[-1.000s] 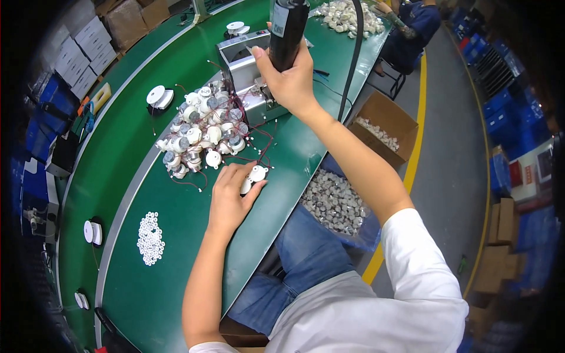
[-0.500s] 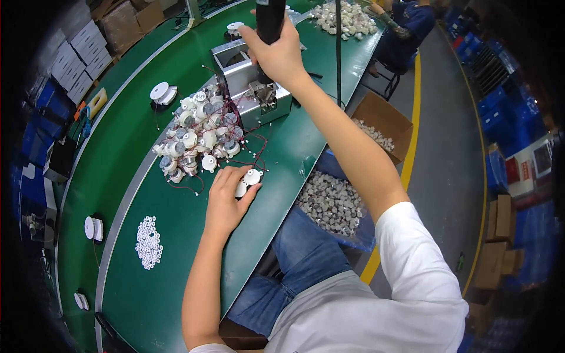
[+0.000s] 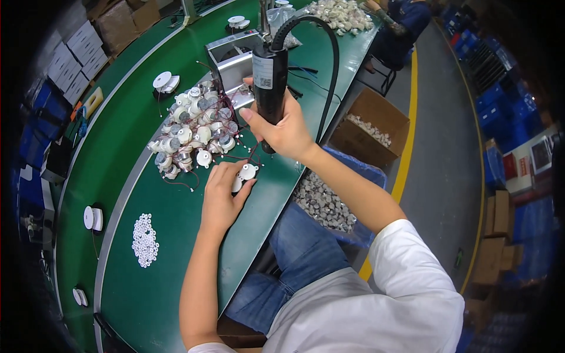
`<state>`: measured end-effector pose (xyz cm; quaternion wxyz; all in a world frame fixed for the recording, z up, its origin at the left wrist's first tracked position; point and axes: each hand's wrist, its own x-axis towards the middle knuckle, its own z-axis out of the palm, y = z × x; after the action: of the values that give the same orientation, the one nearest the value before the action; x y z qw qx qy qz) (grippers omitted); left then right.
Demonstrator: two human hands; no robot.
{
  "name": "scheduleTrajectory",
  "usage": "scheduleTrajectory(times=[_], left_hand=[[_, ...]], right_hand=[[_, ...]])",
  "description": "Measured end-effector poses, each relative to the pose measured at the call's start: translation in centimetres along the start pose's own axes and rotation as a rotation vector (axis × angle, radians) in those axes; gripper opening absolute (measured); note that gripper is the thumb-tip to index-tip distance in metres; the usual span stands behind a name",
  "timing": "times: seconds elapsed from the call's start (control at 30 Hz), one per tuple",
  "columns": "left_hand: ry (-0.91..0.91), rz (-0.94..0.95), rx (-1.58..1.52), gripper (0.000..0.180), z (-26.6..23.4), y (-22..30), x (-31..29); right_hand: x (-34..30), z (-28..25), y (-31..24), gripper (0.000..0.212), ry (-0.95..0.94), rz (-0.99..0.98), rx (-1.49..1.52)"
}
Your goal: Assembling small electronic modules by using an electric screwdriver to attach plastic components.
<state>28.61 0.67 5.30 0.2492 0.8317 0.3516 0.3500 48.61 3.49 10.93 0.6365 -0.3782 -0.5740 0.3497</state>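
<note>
My right hand (image 3: 289,130) is wrapped round a black electric screwdriver (image 3: 271,73) with a coiled-end cable, held upright. Its lower end stands above and a little right of a white round plastic housing (image 3: 249,171). My left hand (image 3: 221,197) steadies this housing on the green bench, thumb on the near side and fingers on the far side. A second white disc-like part shows partly under those fingers. Red wires run beside it to a heap of small motors with white housings (image 3: 197,132). Behind the screwdriver stands a silver metal box-like device (image 3: 234,67), partly hidden.
Small white rings (image 3: 145,241) lie heaped on the bench (image 3: 170,294) at left. White-disc units (image 3: 93,218) sit on the green belt beyond. At right are a blue-lined bin of small parts (image 3: 326,203) and a cardboard box (image 3: 376,126). Another person (image 3: 406,23) sits far right.
My right hand has brought the screwdriver down and nearer, from the silver device toward the white housing. My left hand stays on the housing, nearly in place.
</note>
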Motion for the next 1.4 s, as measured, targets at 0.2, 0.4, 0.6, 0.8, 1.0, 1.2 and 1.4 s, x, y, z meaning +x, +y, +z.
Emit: scheduleTrajectory(times=[0.2, 0.4, 0.6, 0.8, 1.0, 1.2, 1.4], left_hand=[[0.003, 0.009, -0.001, 0.041, 0.0, -0.1, -0.1], [0.012, 0.020, -0.009, 0.038, -0.1, 0.1, -0.2], [0.002, 0.019, 0.011, 0.036, -0.5, 0.1, -0.4], [-0.016, 0.031, 0.012, 0.038, -0.1, 0.3, 0.0], [-0.006, 0.041, -0.007, 0.037, -0.1, 0.2, 0.0], [0.007, 0.039, 0.010, 0.037, -0.5, -0.2, -0.4], [0.005, 0.026, 0.005, 0.037, -0.6, -0.2, -0.5]], right_hand=[[-0.2, -0.2, 1.7, 0.054, 0.000, -0.029, -0.052], [2.9, -1.6, -0.9, 0.050, 0.071, -0.079, 0.053], [15.1, -2.0, -1.3, 0.042, 0.320, -0.245, 0.318], [22.7, -4.8, 3.4, 0.034, 0.761, -0.555, -0.160], [22.5, -7.4, 4.6, 0.018, 1.001, -0.698, -0.334], [14.0, -3.2, -0.3, 0.034, 0.448, -0.512, 0.010], [16.0, -3.0, -0.6, 0.045, 0.464, -0.481, 0.286]])
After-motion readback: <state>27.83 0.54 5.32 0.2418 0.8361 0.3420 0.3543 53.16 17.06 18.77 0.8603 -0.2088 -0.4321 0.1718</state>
